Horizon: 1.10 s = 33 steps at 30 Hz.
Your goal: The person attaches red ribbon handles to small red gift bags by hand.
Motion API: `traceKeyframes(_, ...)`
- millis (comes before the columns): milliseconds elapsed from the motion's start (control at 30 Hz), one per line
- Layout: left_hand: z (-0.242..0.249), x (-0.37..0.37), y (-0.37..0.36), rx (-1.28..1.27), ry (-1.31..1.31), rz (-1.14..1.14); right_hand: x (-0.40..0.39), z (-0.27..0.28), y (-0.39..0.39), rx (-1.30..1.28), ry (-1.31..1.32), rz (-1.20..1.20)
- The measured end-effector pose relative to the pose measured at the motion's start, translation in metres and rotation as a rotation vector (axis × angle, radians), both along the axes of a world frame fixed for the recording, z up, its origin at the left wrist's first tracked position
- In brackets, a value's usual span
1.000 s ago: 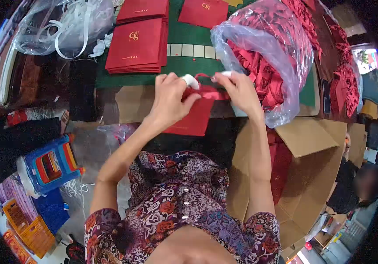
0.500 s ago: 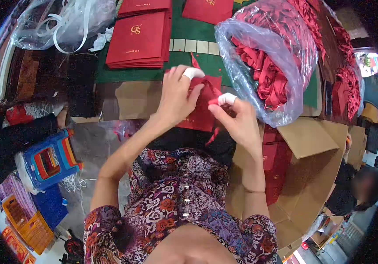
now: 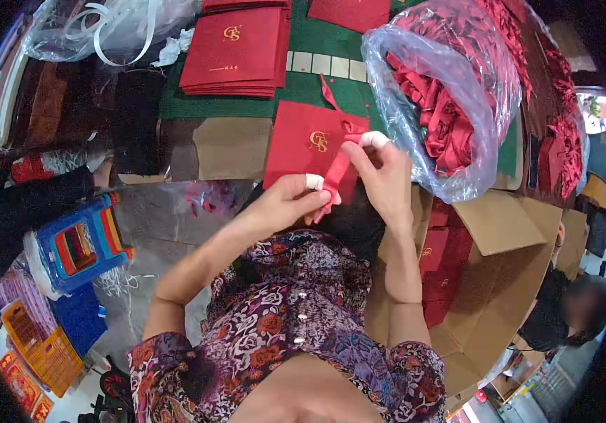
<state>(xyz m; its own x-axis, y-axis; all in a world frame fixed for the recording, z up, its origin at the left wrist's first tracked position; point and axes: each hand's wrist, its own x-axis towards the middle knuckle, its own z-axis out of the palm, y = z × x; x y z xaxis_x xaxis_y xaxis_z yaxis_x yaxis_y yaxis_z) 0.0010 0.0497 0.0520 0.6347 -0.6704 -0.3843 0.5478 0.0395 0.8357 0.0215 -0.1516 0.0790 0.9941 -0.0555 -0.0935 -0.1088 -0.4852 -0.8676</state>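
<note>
A red pouch or folder (image 3: 294,130) with a gold "GS"-like mark lies at the table's near edge, partly behind my hands. A red ribbon (image 3: 337,169) stretches slantwise across its right side. My left hand (image 3: 292,201) is closed in a pinch on the ribbon's lower part, near the pouch's bottom edge. Higher and to the right, my right hand (image 3: 386,176) pinches the same ribbon between thumb and index finger. White wraps cover a finger on each hand. Another ribbon end (image 3: 328,92) sticks up past the pouch's top edge.
Stacked red pouches (image 3: 232,53) sit at the back on the green tabletop (image 3: 218,106). To the right, a clear plastic bag (image 3: 451,187) holds many red ribbons. An open cardboard box (image 3: 504,282) with red pouches stands below it. A person (image 3: 564,310) is at far right.
My left hand has moved down from the pouch's top to its lower edge, pinching the ribbon. My right hand has shifted slightly up and right; the ribbon now spans between both hands.
</note>
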Motion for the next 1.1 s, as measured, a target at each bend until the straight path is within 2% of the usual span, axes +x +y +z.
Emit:
traceKeyframes(67, -0.001, 0.004, 0.006, -0.068, 0.139, 0.068, -0.011, -0.001, -0.003, 0.071, -0.09, -0.059)
traceKeyframes(100, -0.005, 0.006, 0.01, -0.139, 0.273, 0.119, -0.018, 0.008, -0.006, -0.025, -0.116, -0.094)
traceKeyframes(133, -0.006, 0.008, 0.013, -0.139, 0.274, 0.123, -0.025, 0.016, -0.007, -0.121, -0.141, -0.129)
traceKeyframes(167, -0.007, 0.01, 0.015, -0.198, 0.357, 0.123, -0.032, 0.021, -0.004, 0.005, -0.243, -0.099)
traceKeyframes(200, -0.007, 0.012, 0.016, -0.257, 0.439, 0.122, -0.037, 0.021, -0.006, -0.04, -0.347, 0.013)
traceKeyframes(267, -0.005, 0.013, 0.012, -0.241, 0.463, 0.112, -0.039, 0.027, -0.001, -0.14, -0.427, 0.247)
traceKeyframes(333, -0.012, 0.011, 0.006, -0.348, 0.396, 0.088, -0.036, 0.02, 0.007, -0.17, -0.566, 0.39)
traceKeyframes(367, -0.021, 0.012, 0.007, -0.458, 0.418, 0.048, -0.035, 0.01, 0.009, -0.169, -0.608, 0.424)
traceKeyframes(500, -0.007, 0.018, 0.01, -0.382, 0.376, 0.029, -0.033, 0.009, 0.014, -0.035, -0.623, 0.447)
traceKeyframes(567, 0.006, 0.025, 0.018, 0.056, -0.062, -0.193, -0.037, 0.02, 0.009, 0.013, -0.609, 0.447)
traceKeyframes(600, 0.008, 0.027, 0.021, 0.056, -0.059, -0.193, -0.041, 0.024, 0.009, 0.06, -0.596, 0.444)
traceKeyframes(633, 0.008, 0.03, 0.024, 0.117, -0.233, -0.084, -0.044, 0.026, 0.009, 0.11, -0.611, 0.382)
traceKeyframes(667, 0.009, 0.033, 0.025, 0.177, -0.407, 0.025, -0.05, 0.032, 0.005, 0.154, -0.506, 0.355)
traceKeyframes(733, 0.028, 0.047, 0.026, 0.571, -0.892, 0.178, -0.047, 0.044, 0.005, 0.134, -0.396, 0.35)
traceKeyframes(800, 0.021, 0.058, 0.02, 0.764, -1.195, 0.307, -0.037, 0.039, 0.016, 0.076, -0.362, 0.234)
traceKeyframes(833, 0.015, 0.062, 0.017, 0.763, -1.194, 0.306, -0.031, 0.038, 0.022, 0.042, -0.245, 0.186)
traceKeyframes(900, 0.003, 0.067, 0.011, 0.978, -1.184, 0.195, -0.014, 0.01, 0.03, -0.084, -0.312, 0.121)
traceKeyframes(1000, -0.007, 0.07, 0.006, 1.053, -1.206, 0.092, 0.009, -0.017, 0.043, -0.199, -0.328, 0.049)
traceKeyframes(1100, -0.012, 0.073, 0.006, 1.024, -1.234, 0.122, 0.023, -0.036, 0.049, -0.285, -0.369, 0.017)
